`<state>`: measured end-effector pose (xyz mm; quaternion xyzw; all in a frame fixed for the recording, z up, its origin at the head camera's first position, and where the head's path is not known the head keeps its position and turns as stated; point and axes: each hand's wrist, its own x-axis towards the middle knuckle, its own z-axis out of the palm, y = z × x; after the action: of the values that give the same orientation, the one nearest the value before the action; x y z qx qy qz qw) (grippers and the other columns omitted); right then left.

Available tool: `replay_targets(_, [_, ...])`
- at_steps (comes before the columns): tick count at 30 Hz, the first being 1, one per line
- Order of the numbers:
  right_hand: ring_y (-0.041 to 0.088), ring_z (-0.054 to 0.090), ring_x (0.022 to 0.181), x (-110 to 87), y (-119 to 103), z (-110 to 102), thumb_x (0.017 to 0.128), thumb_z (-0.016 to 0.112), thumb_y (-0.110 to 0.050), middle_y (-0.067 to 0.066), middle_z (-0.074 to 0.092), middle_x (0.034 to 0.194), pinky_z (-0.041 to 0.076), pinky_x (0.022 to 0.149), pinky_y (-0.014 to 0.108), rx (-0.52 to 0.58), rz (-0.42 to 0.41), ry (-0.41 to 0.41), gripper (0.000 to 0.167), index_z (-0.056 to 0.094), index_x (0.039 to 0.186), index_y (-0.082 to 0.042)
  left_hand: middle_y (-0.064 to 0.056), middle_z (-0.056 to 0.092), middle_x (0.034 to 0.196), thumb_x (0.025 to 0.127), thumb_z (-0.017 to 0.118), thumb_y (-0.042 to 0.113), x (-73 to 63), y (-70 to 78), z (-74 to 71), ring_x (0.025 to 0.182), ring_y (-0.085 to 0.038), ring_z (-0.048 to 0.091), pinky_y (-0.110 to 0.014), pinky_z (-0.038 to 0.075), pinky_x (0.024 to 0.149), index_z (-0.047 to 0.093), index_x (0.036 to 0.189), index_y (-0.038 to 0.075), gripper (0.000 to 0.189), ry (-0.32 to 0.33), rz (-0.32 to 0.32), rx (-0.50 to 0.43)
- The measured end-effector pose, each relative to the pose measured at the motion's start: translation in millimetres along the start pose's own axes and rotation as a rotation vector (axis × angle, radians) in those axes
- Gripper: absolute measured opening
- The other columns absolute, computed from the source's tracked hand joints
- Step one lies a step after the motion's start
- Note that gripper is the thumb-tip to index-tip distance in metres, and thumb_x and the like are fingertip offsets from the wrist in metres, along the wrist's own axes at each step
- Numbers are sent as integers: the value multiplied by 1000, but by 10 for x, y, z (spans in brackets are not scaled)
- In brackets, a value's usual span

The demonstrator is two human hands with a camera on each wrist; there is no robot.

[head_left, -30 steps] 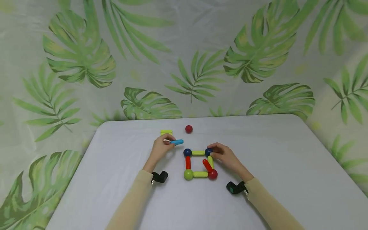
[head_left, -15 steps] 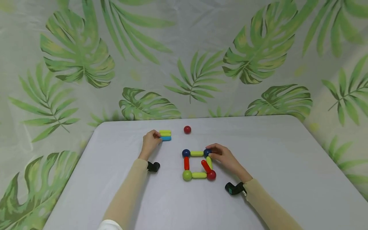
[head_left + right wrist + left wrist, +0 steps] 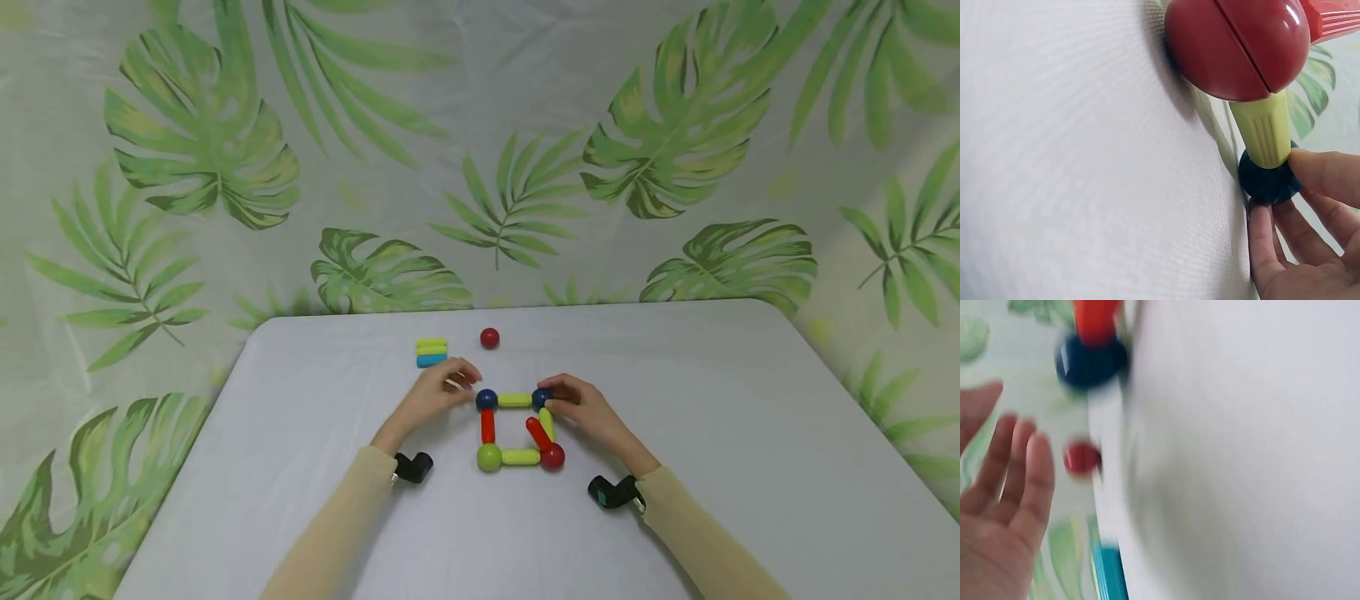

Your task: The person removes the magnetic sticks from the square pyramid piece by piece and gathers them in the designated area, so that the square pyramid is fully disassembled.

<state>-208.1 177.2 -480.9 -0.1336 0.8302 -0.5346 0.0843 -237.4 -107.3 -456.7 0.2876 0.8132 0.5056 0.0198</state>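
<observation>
A square of balls and short rods lies on the table: a blue ball [image 3: 487,400] at back left, another blue ball [image 3: 1270,178] at back right, a green ball [image 3: 489,457] and a red ball [image 3: 552,457] in front. Yellow rods [image 3: 514,400] and a red rod [image 3: 488,426] join them. One more red rod [image 3: 537,434] slants up from the front red ball. My right hand [image 3: 592,408] pinches the back-right blue ball between thumb and fingers. Beside the back-left blue ball is my left hand [image 3: 437,392], holding nothing, its fingers apart in the left wrist view.
Behind my left hand lie a blue rod [image 3: 431,361] and two yellow rods [image 3: 431,343] side by side. A loose red ball [image 3: 490,337] sits near the back of the white table [image 3: 675,375]. A leaf-patterned cloth [image 3: 517,167] hangs behind.
My left hand carried the blue rod back beside the yellow rods and let it go. It then moved right, to the back-left blue ball. My right hand stays on its blue ball.
</observation>
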Motion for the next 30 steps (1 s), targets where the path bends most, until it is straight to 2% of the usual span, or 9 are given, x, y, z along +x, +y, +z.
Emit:
replay_targets(3, [29, 57, 105, 1, 7, -1, 95, 59, -10, 15, 58, 121, 47, 92, 41, 13, -12, 2, 28, 58, 123, -5, -14, 60, 113, 89, 64, -1, -50, 194, 262, 95, -22, 60, -30, 51, 82, 61, 115, 2, 26, -226, 81, -91])
replay_targets(5, [29, 57, 105, 1, 9, 0, 95, 59, -11, 15, 58, 121, 47, 92, 43, 20, -30, -2, 28, 58, 123, -4, -9, 60, 115, 91, 64, 2, -67, 288, 409, 96, -18, 59, -26, 51, 82, 60, 118, 5, 27, -302, 126, -92])
replay_targets(7, [30, 57, 106, -4, 6, 4, 96, 59, -11, 15, 58, 121, 47, 92, 43, 23, -47, -7, 28, 58, 123, -4, -4, 60, 111, 90, 65, 3, -77, 344, 519, 95, -14, 58, -24, 51, 81, 62, 114, 7, 24, -319, 172, -49])
replay_targets(12, [30, 57, 107, -17, -11, 13, 96, 58, -11, 16, 58, 121, 47, 92, 44, 19, -51, -18, 28, 57, 123, -3, 1, 56, 93, 84, 71, -1, -104, 392, 623, 88, -10, 54, -19, 49, 78, 61, 91, 8, 15, -253, 230, 98])
replay_targets(16, [30, 57, 107, -15, -15, 12, 96, 58, -11, 15, 58, 121, 47, 93, 45, 15, -39, -10, 28, 58, 122, -4, 1, 56, 90, 81, 72, -5, -134, 363, 614, 85, -11, 58, -20, 50, 76, 60, 86, 8, 19, -216, 202, 94])
replay_targets(23, [31, 57, 108, -22, -3, -2, 95, 60, -13, 17, 57, 122, 47, 93, 44, 12, -50, -11, 29, 58, 122, -3, 4, 53, 87, 84, 73, 2, -167, 311, 564, 80, -9, 57, -22, 50, 73, 58, 87, 11, 17, -184, 174, 119])
replay_targets(25, [32, 56, 108, -20, -1, -1, 95, 60, -12, 17, 57, 122, 46, 93, 44, 18, -51, -10, 29, 58, 122, -2, 5, 55, 89, 84, 71, 1, -177, 315, 524, 80, -9, 56, -24, 51, 74, 59, 89, 12, 17, -166, 134, 104])
replay_targets(27, [32, 56, 109, -17, 2, 5, 95, 60, -11, 17, 57, 122, 46, 94, 44, 22, -48, -12, 29, 58, 122, -2, 4, 60, 92, 84, 72, 0, -183, 301, 442, 82, -11, 58, -27, 51, 76, 62, 92, 12, 17, -112, 88, 69])
replay_targets(30, [31, 55, 110, -17, 0, 4, 95, 59, -11, 16, 57, 123, 45, 95, 44, 15, -34, -11, 29, 58, 123, -2, 1, 66, 94, 82, 73, -1, -180, 215, 254, 83, -15, 60, -30, 52, 75, 64, 93, 9, 17, 64, -32, 29])
